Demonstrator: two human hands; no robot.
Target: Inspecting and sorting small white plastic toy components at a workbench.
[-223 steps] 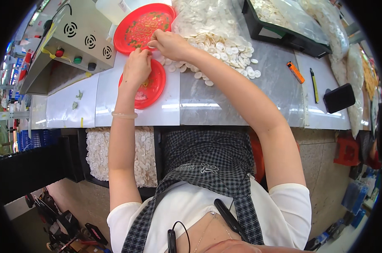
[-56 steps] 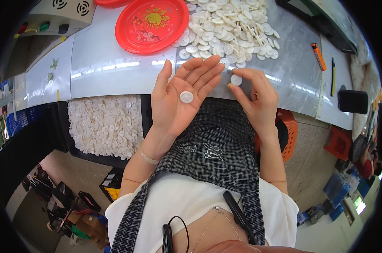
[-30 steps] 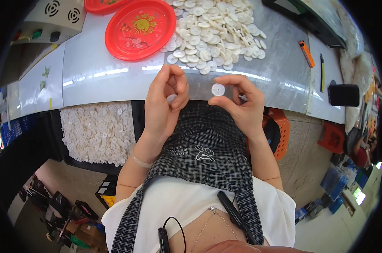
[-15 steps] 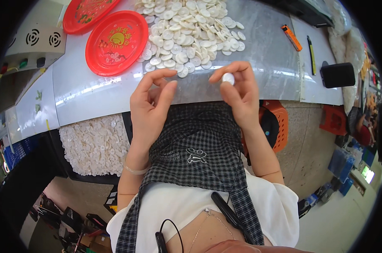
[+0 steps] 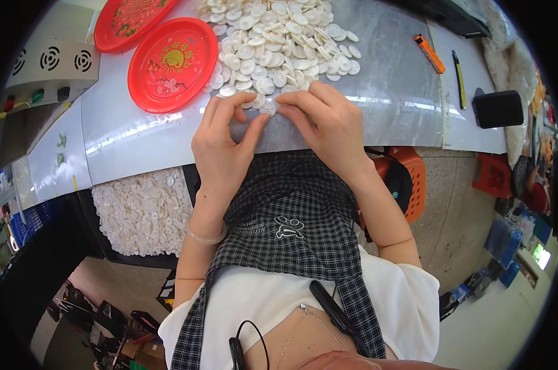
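White discs [image 5: 279, 43] lie heaped on the far side of my grey worktop [image 5: 390, 98], and both hands meet at the heap's near edge. My left hand [image 5: 220, 151] and right hand [image 5: 325, 126] pinch at one disc [image 5: 268, 108], grip loose, fingertips nearly touching. Two red plates [image 5: 171, 65] sit far left.

The fingertips of the left hand [image 5: 220, 151] and right hand [image 5: 328, 126] meet over the near edge of the pile of white discs [image 5: 279, 43], hiding any disc pinched between them. Beyond both hands, the pile and the farther of 2 red trays [image 5: 125, 21] are cut off by the picture's top edge.
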